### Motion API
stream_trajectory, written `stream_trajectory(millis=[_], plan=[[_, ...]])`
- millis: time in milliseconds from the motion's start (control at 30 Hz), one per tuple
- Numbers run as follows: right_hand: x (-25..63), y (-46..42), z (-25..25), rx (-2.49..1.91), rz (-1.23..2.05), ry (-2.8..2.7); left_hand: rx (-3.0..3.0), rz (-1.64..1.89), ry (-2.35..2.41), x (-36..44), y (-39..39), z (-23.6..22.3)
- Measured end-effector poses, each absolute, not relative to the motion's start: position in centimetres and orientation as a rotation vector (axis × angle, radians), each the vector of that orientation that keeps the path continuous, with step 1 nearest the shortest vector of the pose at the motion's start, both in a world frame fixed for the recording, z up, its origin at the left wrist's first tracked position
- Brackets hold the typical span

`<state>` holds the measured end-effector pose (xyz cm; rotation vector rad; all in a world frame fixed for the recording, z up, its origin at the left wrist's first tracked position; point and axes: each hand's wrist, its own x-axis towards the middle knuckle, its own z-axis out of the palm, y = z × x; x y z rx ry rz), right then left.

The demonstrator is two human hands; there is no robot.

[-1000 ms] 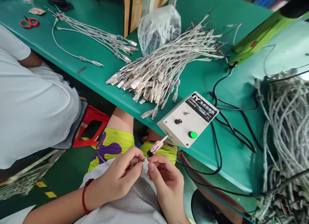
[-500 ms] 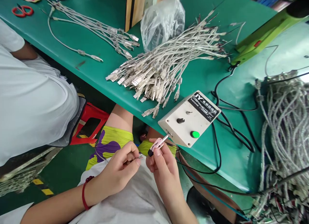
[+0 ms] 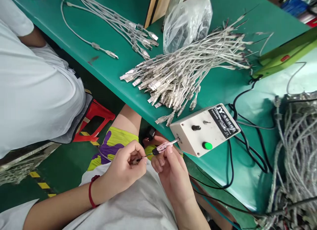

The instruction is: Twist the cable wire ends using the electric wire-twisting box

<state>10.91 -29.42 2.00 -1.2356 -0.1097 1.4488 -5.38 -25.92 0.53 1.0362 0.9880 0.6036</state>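
Note:
My left hand [image 3: 125, 169] pinches the thin dark wire end [image 3: 145, 156] of a cable and holds it at the black tip of a pink clip [image 3: 162, 147]. That clip sticks out on a metal shaft from the side of a beige control box [image 3: 204, 131] with a green button, at the table's front edge. My right hand [image 3: 168, 167] is closed beneath the clip, thumb pressed on it. Both hands hover over my lap, below the green table [image 3: 114, 68].
A heap of short silver USB cables [image 3: 180, 71] lies behind the box, with a clear plastic bag [image 3: 187, 22] and longer cables [image 3: 119, 25] further back. Black cords [image 3: 242, 134] and a grey cable bundle [image 3: 297, 150] fill the right. Another person in white [image 3: 32, 88] sits left, by a red stool [image 3: 95, 119].
My left hand has brought the wire end up to the clip's tip, and my right hand has risen to hold the clip. The view has shifted left and down.

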Motion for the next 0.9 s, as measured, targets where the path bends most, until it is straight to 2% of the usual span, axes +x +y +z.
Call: stream_trajectory(millis=[233, 900], plan=[[10.2, -29.5, 2.4, -1.215, 1.348, 0.021, 1.068, 0.624, 0.998, -5.5, -25.3, 0.5], [10.6, -29.5, 0.9, -1.075, 1.425, -0.044, 1.021, 0.626, 0.995, -4.6, -25.3, 0.1]])
